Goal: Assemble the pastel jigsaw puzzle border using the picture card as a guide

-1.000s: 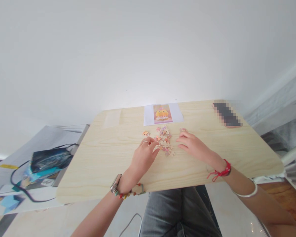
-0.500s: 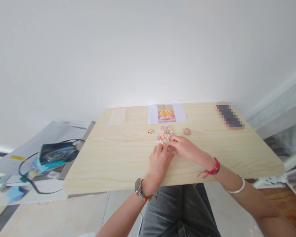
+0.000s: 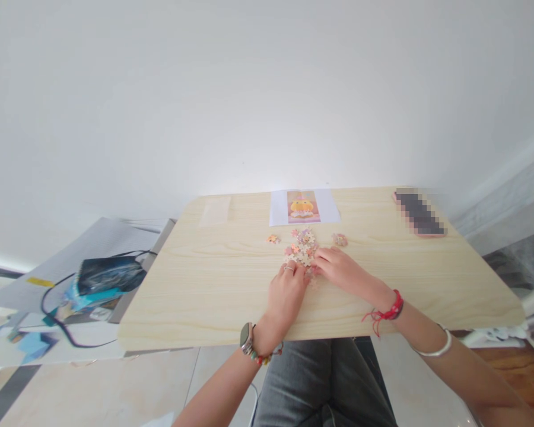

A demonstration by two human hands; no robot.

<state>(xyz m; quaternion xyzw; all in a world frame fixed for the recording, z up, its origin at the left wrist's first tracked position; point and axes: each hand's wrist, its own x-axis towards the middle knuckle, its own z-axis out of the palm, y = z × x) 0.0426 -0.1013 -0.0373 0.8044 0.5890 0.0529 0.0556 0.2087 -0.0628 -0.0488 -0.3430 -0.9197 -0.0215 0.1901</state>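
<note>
A loose heap of small jigsaw puzzle pieces, pink, orange and pale, lies mid-table. My left hand rests at the heap's near edge, fingers bent and close together; what is under its fingertips is hidden. From the right, my right hand reaches in with its fingertips closed at a pinkish puzzle piece. Smaller clusters lie apart: orange pieces to the left and pinkish pieces to the right. Behind the heap is a white sheet with a printed picture of a yellow figure.
A phone, blurred out, lies at the table's back right. A thin translucent sheet is at the back left. Beside the wooden table, a lower surface carries papers, a dark pouch and a black strap. A white wall stands behind.
My right hand has drawn slightly back to the right, uncovering more of the heap. My left hand's thumb has pulled in towards its fingers. The view has shifted a little.
</note>
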